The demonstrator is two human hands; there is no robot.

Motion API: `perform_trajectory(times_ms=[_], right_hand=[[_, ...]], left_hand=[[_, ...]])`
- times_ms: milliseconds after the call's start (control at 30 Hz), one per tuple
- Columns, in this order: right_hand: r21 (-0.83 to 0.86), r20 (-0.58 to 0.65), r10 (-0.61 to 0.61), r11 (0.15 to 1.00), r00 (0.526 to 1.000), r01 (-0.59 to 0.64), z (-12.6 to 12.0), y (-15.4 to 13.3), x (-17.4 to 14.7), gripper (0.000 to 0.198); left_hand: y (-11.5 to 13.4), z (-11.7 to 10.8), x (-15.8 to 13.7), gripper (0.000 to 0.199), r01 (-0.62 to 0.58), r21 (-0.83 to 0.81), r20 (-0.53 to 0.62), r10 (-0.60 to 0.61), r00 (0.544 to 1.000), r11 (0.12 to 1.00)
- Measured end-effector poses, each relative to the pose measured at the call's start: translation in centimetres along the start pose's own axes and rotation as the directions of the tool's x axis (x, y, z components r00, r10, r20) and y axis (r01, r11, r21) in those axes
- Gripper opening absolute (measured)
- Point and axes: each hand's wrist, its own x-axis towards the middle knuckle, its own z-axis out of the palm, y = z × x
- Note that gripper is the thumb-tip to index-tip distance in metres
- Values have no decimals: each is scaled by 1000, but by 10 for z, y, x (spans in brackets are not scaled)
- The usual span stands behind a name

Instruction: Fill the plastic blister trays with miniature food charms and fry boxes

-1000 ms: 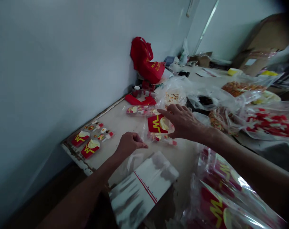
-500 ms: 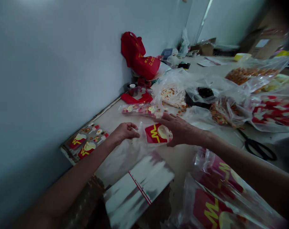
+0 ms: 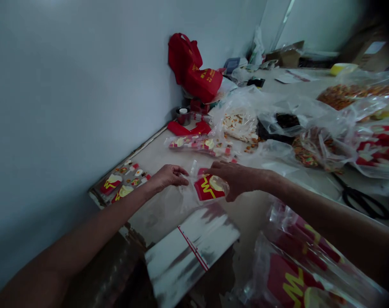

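The pale tabletop (image 3: 154, 158) has bare room beyond the left hand (image 3: 168, 178), toward its worn edge at the wall. Between the hands lies a flat red piece with yellow zigzag (image 3: 207, 188). Left fingertips pinch a clear plastic sleeve (image 3: 185, 194); the right hand (image 3: 237, 179), half curled, grips the piece's cream end.
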Motion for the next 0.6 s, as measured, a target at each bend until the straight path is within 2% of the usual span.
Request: perform_trajectory(times_ms=[100,233,300,467,600], right_hand=[[-48,-8,-5,999,1000,4,5,-8,3,96],[-126,-79,106,985,991,-115,13,-19,6,100],[-143,-101,118,981,988,-132,14,-19,5,100],[-117,-133,141,981,981,-157,7,-9,-4,98],[-129,-188,215,962,958,-241,6,-10,-1,96]], left_hand=[[-1,-3,1,46,16,-18,34,-16,999,1000],[-5,-10,4,43,23,-33,68,-21,997,999],[-8,-15,5,46,21,-26,71,-19,997,999],[-12,-22,3,50,-51,74,37,49,998,996],[-10,-17,-3,52,-77,129,22,75,997,989]])
